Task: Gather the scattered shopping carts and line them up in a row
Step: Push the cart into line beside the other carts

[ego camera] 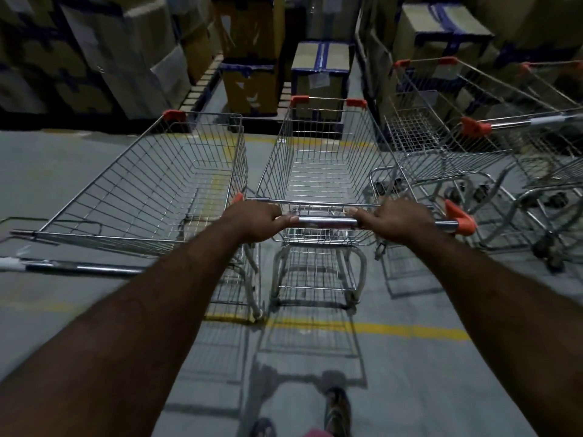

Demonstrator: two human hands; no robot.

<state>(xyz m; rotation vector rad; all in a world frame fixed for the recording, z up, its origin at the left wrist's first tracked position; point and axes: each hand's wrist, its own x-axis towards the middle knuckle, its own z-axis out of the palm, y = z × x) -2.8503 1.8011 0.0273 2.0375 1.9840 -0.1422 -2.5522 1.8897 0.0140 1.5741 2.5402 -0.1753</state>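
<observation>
Hands grip middle cart's handle [326,221], left hand [257,220] and right hand [399,220] apart; left cart [151,184] just beside, more carts [473,137] right.

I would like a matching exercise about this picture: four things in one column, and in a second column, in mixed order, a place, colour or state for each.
Column 1
1. middle cart
2. left cart
3. floor line
4. cardboard boxes

Column 2
a. yellow, running under the carts
b. stacked at the back, beyond the carts
c. the left hand and the right hand grip its handle
d. empty, no hand on it

Pairs: 1-c, 2-d, 3-a, 4-b
</observation>
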